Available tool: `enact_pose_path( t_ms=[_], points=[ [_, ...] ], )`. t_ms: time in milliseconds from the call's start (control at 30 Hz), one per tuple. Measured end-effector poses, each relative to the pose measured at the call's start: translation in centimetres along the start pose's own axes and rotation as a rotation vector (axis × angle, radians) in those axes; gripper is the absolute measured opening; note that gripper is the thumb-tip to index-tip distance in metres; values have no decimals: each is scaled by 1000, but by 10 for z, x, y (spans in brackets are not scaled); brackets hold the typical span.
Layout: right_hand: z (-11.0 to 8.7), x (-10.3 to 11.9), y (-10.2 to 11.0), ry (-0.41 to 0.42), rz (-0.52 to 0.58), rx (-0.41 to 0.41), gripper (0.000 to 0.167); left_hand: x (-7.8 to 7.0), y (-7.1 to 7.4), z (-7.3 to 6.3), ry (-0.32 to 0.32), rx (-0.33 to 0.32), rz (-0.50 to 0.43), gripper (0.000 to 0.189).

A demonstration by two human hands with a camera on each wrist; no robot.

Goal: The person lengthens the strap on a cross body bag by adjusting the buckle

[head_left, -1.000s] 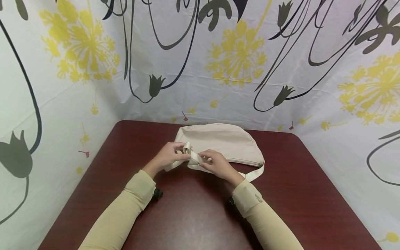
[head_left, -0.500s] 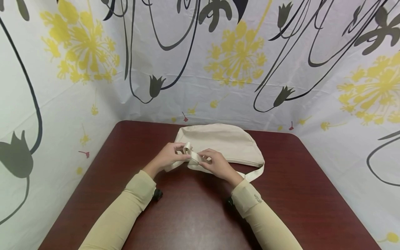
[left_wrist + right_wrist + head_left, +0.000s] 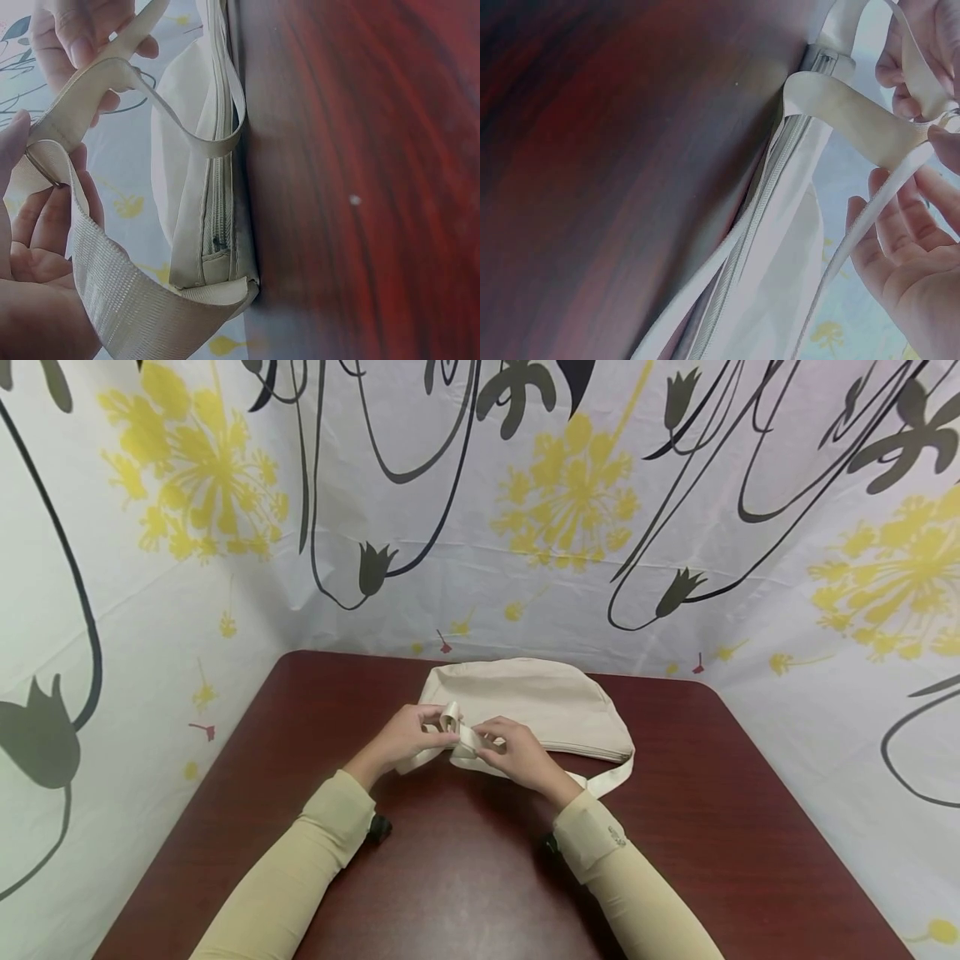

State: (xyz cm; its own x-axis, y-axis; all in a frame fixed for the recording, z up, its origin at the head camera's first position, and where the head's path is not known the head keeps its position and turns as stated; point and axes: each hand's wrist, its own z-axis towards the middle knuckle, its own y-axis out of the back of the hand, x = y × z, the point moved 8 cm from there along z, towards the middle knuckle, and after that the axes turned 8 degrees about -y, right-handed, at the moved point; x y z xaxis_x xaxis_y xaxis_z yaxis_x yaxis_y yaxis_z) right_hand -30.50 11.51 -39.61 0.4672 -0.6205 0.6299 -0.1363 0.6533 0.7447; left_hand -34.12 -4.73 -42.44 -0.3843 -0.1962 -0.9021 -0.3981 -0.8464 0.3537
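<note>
A cream half-moon shoulder bag [image 3: 525,697] lies at the back of the table, its zipper [image 3: 219,195] along the near side. My left hand [image 3: 405,733] pinches the bag's webbing strap [image 3: 135,300] between thumb and fingers, close to a metal slider [image 3: 45,166]. The strap stands up there in a small loop [image 3: 450,717]. To its right, my right hand [image 3: 521,752] pinches another stretch of the strap, seen in the right wrist view as a flat band [image 3: 855,116] running to the slider. Fingers partly hide the slider.
The dark red wooden table [image 3: 450,877] has rounded back corners. A white curtain [image 3: 480,560] with yellow and grey plant prints hangs around its back and sides. The rest of the strap [image 3: 615,778] trails off the bag's right end onto the table.
Hardly anything differs. My right hand has edged slightly left, and the bit of strap between the two hands looks a little shorter. The bag has stayed in place.
</note>
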Motion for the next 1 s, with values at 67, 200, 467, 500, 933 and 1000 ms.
enact_pose_path(
  t_ms=[67,200,467,500,933,1000],
  points=[
    [0,1,0,3,2,-2,28,1,0,0,-2,-3,1,47],
    [2,2,-2,10,2,-2,30,1,-1,0,-11,-10,3,45],
    [3,2,-5,15,8,1,32,-1,-3,0,-8,-14,1,46],
    [4,2,-5,9,9,1,33,-2,-3,0,-11,-13,2,47],
    [5,6,-8,-61,-33,-75,44,3,-2,0,27,-22,12,47],
    [5,8,-8,-71,-44,-89,45,4,-3,0,35,-30,-1,46]
  ],
)
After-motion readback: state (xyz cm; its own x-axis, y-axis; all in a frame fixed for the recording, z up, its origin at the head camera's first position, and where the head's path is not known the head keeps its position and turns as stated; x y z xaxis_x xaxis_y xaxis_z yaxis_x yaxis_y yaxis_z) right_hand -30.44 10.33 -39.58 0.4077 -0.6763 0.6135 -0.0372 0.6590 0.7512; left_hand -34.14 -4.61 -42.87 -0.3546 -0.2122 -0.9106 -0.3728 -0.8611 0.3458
